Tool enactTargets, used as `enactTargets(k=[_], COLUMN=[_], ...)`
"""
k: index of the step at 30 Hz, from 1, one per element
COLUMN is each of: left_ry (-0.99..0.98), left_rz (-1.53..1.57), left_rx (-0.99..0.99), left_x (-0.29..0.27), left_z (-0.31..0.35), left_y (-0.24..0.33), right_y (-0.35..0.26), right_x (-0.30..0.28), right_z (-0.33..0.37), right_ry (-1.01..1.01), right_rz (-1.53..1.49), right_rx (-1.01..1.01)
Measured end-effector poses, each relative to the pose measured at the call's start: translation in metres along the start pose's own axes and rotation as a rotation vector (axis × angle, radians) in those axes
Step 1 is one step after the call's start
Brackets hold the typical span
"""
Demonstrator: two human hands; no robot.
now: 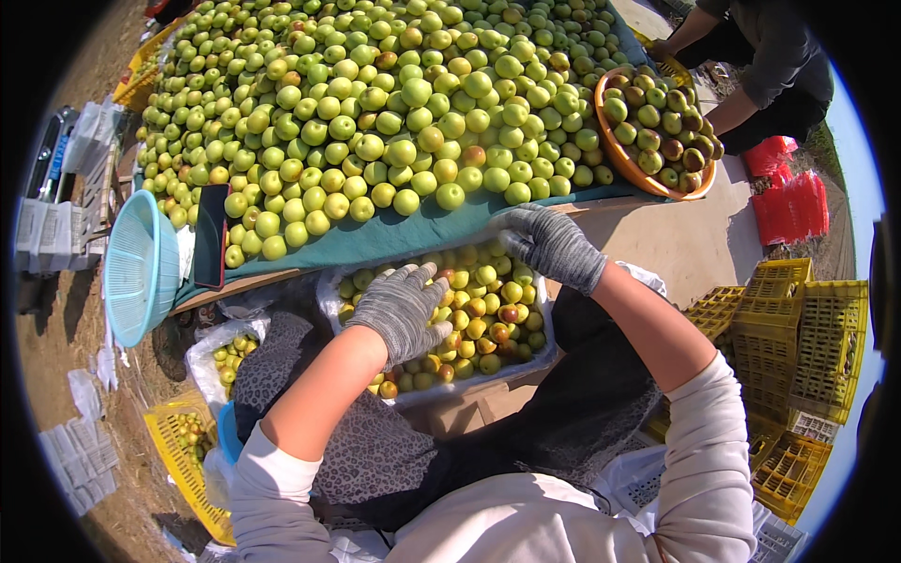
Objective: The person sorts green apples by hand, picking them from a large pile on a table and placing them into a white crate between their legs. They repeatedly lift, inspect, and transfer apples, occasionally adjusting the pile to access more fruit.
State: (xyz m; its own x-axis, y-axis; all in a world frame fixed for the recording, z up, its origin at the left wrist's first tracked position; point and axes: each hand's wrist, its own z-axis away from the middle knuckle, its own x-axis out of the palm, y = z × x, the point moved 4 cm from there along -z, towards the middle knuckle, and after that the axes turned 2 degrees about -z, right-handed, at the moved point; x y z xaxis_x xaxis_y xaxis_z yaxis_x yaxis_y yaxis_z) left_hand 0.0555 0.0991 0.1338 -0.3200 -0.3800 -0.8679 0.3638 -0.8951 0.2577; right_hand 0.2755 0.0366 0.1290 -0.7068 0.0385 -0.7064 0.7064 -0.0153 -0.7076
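A lined crate (547, 324) full of small round green and reddish fruit, which look like jujubes (481, 319), stands in front of me below the table edge. My left hand (399, 308), in a grey knit glove, lies over the left part of this fruit with its fingers spread; no fruit shows in its grasp. At the crate's far right corner, beside the table edge, is my right hand (552, 246), gloved alike. Motion smears its fingertips, so I cannot tell whether it holds anything. A large heap of green jujubes (375, 122) covers the green cloth (413, 232) beyond both hands.
A phone (211, 235) and a light-blue basket (143, 267) are at the left table edge. An orange basket (610, 141) of browner fruit stands right, near another person's arm (732, 111). Yellow crates (779, 347) are stacked right; a yellow crate (174, 441) holds fruit lower left.
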Motion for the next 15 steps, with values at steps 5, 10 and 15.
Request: enactTargets(k=[5, 10, 15], left_ry=[0.36, 0.556, 0.636], left_rz=[0.597, 0.776, 0.719], left_rx=[-0.057, -0.048, -0.026], left_x=[-0.046, -0.054, -0.059], left_z=[-0.012, -0.025, -0.034], left_y=[-0.021, -0.037, -0.048], right_y=[0.029, 0.045, 0.045], right_x=[-0.084, -0.07, -0.07], right_z=[-0.059, -0.109, -0.134], right_ry=[0.483, 0.184, 0.099], right_rz=[0.339, 0.775, 0.697], right_rx=[0.072, 0.202, 0.273])
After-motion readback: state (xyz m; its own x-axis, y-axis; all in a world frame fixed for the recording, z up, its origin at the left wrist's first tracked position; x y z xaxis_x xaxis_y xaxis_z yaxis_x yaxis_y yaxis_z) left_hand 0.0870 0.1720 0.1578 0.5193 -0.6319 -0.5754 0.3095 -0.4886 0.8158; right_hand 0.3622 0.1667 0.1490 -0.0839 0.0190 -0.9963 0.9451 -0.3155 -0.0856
